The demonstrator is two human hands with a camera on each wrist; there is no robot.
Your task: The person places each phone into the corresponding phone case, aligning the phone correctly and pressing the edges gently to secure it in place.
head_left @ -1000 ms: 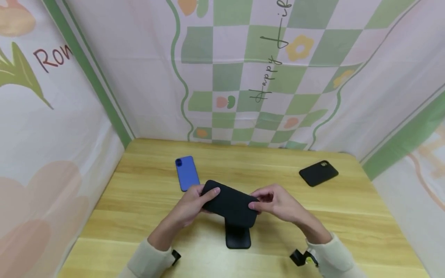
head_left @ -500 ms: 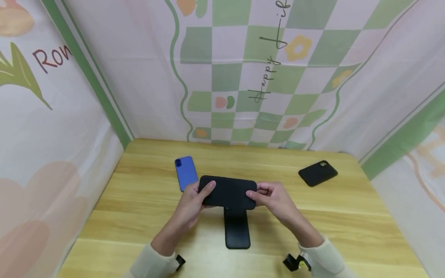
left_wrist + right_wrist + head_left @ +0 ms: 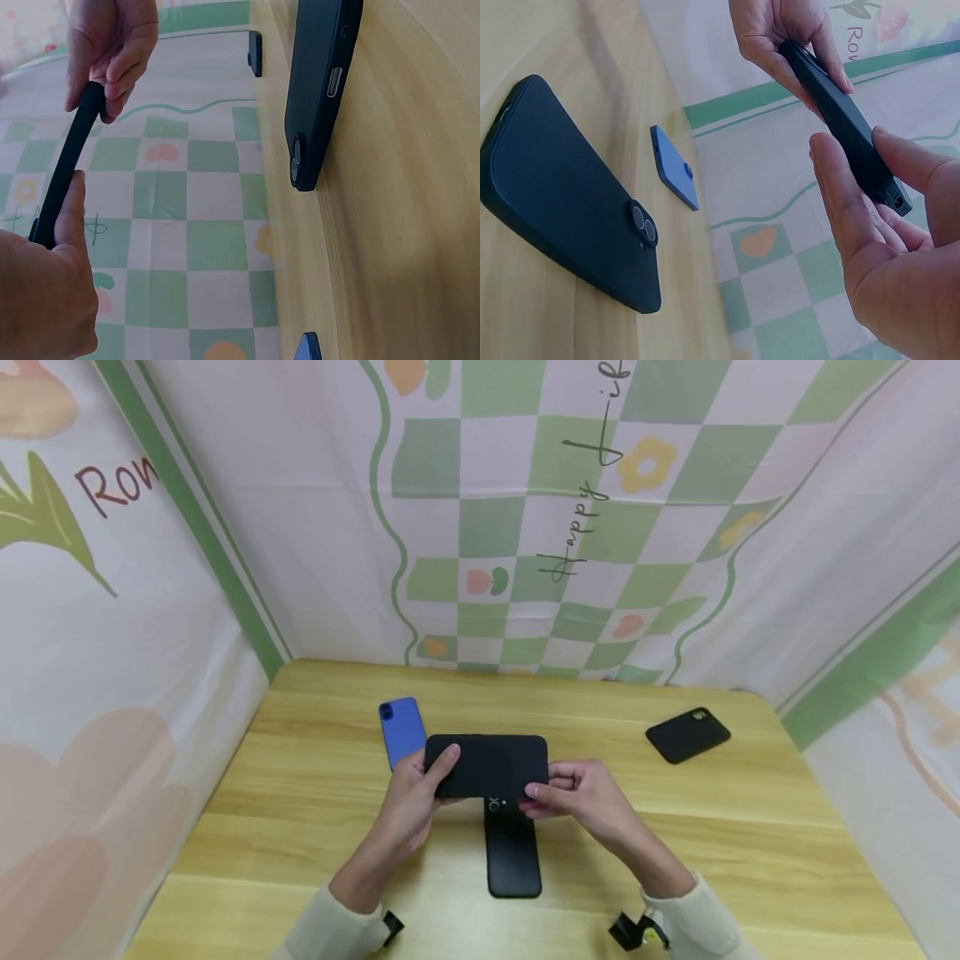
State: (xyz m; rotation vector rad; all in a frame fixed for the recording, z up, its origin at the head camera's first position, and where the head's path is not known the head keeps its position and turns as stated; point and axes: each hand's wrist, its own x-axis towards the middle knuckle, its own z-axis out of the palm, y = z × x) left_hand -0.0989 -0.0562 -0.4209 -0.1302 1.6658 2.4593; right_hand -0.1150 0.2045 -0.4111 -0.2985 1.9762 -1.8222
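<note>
A black phone [image 3: 487, 766], wide side across, is held above the table between both hands. The left hand [image 3: 411, 797] grips its left end, thumb flat on the dark face and fingers behind. At the other end, the right hand [image 3: 573, 793] pinches the lower right corner between thumb and fingers. The right wrist view shows the held phone [image 3: 847, 127] edge-on, with small openings at its near end. Below it a second black phone [image 3: 513, 856] lies on the table, its round camera lenses [image 3: 643, 223] facing up. The held phone partly covers it in the head view.
A blue phone [image 3: 402, 732] lies behind the left hand. Toward the back right is a black phone case [image 3: 687, 735] with a camera cut-out. The wooden table [image 3: 300, 827] ends at printed fabric walls [image 3: 330, 568] on the back and sides.
The held phone has turned from a slant, right end low, to level and risen slightly, baring more of the black phone beneath. Both hands keep hold; the right hand has shifted slightly left.
</note>
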